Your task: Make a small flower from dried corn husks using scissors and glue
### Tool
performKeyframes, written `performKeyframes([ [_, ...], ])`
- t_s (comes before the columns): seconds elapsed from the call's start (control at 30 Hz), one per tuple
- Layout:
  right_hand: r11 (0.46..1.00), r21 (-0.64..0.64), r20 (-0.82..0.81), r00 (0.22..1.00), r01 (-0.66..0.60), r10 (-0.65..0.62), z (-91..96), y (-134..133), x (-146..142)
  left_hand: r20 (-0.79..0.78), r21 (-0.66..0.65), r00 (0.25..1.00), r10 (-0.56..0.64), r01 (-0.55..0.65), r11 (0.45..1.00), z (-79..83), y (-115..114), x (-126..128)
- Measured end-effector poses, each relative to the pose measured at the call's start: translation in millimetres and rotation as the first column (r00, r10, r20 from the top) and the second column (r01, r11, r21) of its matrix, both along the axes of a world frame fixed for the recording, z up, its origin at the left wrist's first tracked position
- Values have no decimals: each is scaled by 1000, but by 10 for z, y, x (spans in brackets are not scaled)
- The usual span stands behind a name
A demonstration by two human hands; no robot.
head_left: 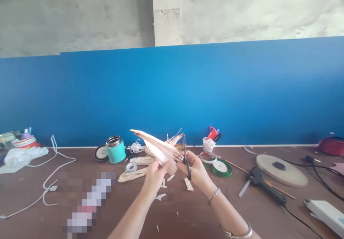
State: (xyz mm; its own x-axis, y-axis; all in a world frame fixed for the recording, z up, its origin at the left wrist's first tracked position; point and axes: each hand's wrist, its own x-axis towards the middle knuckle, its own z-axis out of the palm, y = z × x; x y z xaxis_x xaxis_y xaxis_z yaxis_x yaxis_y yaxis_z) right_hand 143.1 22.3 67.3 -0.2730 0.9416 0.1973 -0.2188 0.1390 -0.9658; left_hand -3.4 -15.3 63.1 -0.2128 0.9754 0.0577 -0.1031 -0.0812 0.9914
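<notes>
My left hand [155, 176] is closed on a bundle of pale dried husk strips [156, 146], held up above the brown table [188, 217]. Close to its right, my right hand [196, 170] grips black-handled scissors [185, 156] pointing upward, their blades at the frayed right end of the husk. More husk pieces [134, 174] and small offcuts [188, 184] lie on the table under and in front of my hands. A bracelet sits on my right wrist.
A teal metal-lidded jar [115, 149], a small tape roll [131, 167], a green ribbon spool [221, 167], a cup of pens [211, 140], a black glue gun [264, 187], a round wooden disc [281, 169], white cables [53, 167] and a blue wall [172, 95] behind.
</notes>
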Motion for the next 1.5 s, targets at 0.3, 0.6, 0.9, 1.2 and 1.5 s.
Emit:
performKeyframes([
  [0.3, 979, -164, 218, 964, -117, 152, -26, 22, 134, 111, -18, 960, 258, -257, 966, 91, 86, -258],
  [0.6, 896, -136, 304, 843, -423, 444, -104, -48, 43, 84, -35, 959, 271, -269, 963, 47, 94, -247],
  [0.9, 892, -106, 270, 850, -440, 452, -93, -68, 21, 159, -44, 987, 1, 6, 999, 75, 69, -212],
  [1.2, 899, -128, 271, 857, -419, 438, -112, -67, 9, 172, -19, 984, -37, 41, 999, 44, 79, -246],
  [1.5, 915, -127, 264, 876, -382, 403, -91, -99, -24, 210, -11, 975, -72, 76, 997, 94, 61, -247],
])
